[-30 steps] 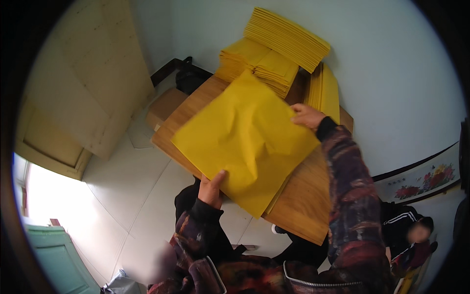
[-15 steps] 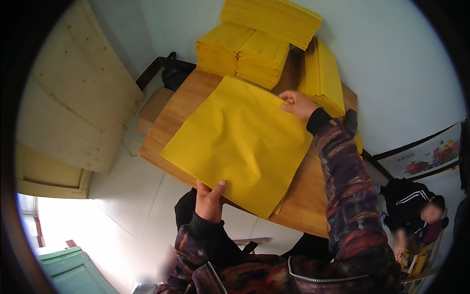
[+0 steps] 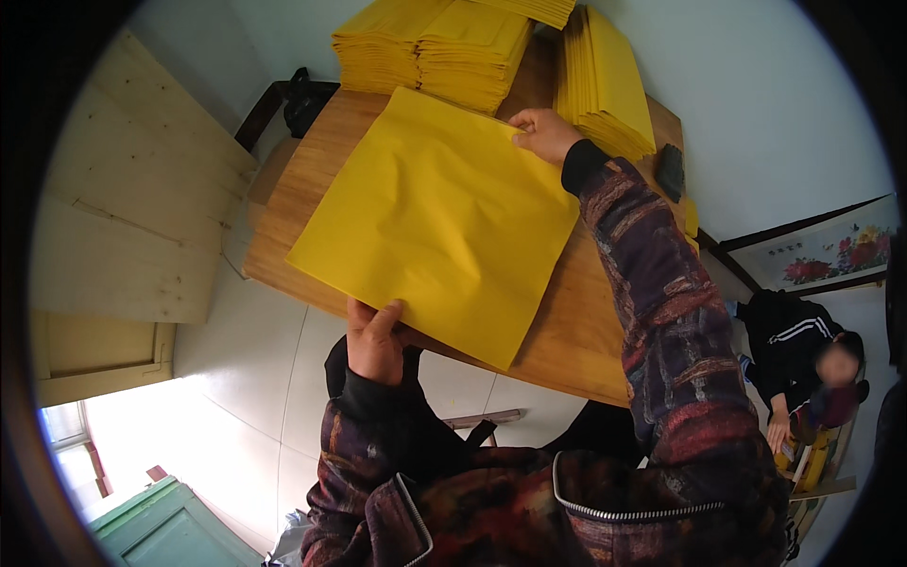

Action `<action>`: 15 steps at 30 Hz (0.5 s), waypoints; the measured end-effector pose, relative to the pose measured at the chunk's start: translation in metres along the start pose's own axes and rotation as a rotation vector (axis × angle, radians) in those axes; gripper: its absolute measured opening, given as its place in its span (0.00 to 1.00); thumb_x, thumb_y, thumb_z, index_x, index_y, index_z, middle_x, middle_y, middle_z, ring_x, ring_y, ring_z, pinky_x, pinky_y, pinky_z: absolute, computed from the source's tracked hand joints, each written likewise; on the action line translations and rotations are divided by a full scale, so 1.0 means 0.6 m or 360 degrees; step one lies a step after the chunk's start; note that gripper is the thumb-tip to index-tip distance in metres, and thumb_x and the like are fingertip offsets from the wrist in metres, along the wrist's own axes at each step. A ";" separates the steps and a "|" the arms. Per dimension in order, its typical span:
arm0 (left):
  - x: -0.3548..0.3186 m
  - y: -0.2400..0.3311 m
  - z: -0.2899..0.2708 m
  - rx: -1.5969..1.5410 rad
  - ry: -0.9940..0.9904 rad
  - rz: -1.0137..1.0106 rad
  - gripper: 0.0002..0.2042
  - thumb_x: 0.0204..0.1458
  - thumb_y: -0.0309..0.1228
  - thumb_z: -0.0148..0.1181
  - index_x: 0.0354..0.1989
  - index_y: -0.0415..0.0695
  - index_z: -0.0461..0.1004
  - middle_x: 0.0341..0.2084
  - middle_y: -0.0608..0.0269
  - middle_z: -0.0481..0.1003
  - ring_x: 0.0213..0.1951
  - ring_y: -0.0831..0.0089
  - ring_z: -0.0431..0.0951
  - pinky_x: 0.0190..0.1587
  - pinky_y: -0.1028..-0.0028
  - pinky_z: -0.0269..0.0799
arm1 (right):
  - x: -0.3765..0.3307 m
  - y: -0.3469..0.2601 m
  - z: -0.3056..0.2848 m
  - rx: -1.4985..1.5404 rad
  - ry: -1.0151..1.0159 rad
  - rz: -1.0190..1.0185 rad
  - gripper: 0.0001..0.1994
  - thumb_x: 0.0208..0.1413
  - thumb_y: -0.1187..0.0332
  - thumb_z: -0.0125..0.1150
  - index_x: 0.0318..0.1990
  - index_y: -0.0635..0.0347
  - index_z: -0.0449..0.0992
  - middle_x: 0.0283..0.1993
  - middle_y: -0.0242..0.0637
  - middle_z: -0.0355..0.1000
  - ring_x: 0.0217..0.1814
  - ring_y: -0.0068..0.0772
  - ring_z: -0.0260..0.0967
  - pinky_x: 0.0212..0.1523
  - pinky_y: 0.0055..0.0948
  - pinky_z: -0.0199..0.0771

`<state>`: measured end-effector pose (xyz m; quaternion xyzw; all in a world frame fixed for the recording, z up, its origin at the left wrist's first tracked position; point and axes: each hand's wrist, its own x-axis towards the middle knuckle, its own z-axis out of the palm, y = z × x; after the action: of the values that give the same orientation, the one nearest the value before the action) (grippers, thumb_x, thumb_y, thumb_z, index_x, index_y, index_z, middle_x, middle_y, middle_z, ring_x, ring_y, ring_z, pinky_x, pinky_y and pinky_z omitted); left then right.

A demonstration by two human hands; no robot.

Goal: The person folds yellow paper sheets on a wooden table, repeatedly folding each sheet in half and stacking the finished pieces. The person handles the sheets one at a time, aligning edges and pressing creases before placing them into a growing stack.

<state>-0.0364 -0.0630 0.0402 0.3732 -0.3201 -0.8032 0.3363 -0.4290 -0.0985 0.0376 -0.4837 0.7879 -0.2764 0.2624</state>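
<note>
A large yellow paper sheet [image 3: 435, 217] lies flat on the wooden table [image 3: 586, 340]. My left hand [image 3: 373, 340] grips its near edge at the table's front. My right hand [image 3: 543, 134] pinches its far right corner. Behind the sheet stand stacks of yellow paper [image 3: 430, 47], and a further stack of yellow paper [image 3: 605, 85] rises at the right, close to my right hand.
A dark chair with a black bag [image 3: 293, 104] stands left of the table. Pale wooden boards [image 3: 132, 217] lean at the left. A small dark object [image 3: 669, 170] lies on the table's right edge. Another person in dark clothes [image 3: 803, 359] crouches at the right beside a framed flower picture [image 3: 812, 255].
The yellow sheet, held up and rumpled a second ago, has come down and now lies flat and smooth on the table. Both hands kept their hold on its edges.
</note>
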 end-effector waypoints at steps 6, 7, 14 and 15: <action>0.008 0.021 -0.016 -0.0014 0.0029 0.0046 0.19 0.54 0.21 0.44 0.56 0.40 0.60 0.47 0.52 0.71 0.43 0.58 0.77 0.38 0.64 0.80 | 0.003 -0.011 0.015 0.0014 -0.0026 0.0050 0.19 0.50 0.65 0.64 0.49 0.64 0.74 0.47 0.47 0.75 0.48 0.41 0.73 0.49 0.32 0.71; 0.009 0.023 -0.019 -0.0016 0.0015 0.0054 0.19 0.53 0.21 0.44 0.56 0.40 0.60 0.46 0.53 0.70 0.42 0.60 0.77 0.39 0.65 0.79 | 0.001 -0.012 0.012 0.0047 -0.0031 0.0108 0.20 0.50 0.65 0.64 0.50 0.64 0.74 0.48 0.47 0.75 0.48 0.41 0.72 0.50 0.32 0.71; 0.005 0.025 -0.023 0.0521 0.0031 0.0252 0.18 0.54 0.21 0.48 0.55 0.37 0.60 0.43 0.55 0.73 0.37 0.66 0.78 0.37 0.69 0.76 | -0.011 0.005 0.041 -0.0025 0.0194 -0.0054 0.18 0.52 0.65 0.61 0.49 0.64 0.74 0.50 0.48 0.73 0.53 0.45 0.70 0.53 0.35 0.69; -0.001 0.026 -0.025 0.0824 0.0140 0.0397 0.19 0.53 0.22 0.51 0.55 0.37 0.61 0.44 0.53 0.72 0.38 0.64 0.77 0.38 0.68 0.75 | -0.013 0.006 0.045 0.0011 0.0216 -0.0116 0.19 0.52 0.65 0.61 0.50 0.64 0.73 0.50 0.48 0.73 0.53 0.46 0.70 0.53 0.36 0.69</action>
<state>-0.0192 -0.0756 0.0448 0.4389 -0.5430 -0.6302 0.3397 -0.4098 -0.0950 0.0168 -0.4912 0.7848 -0.3206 0.2000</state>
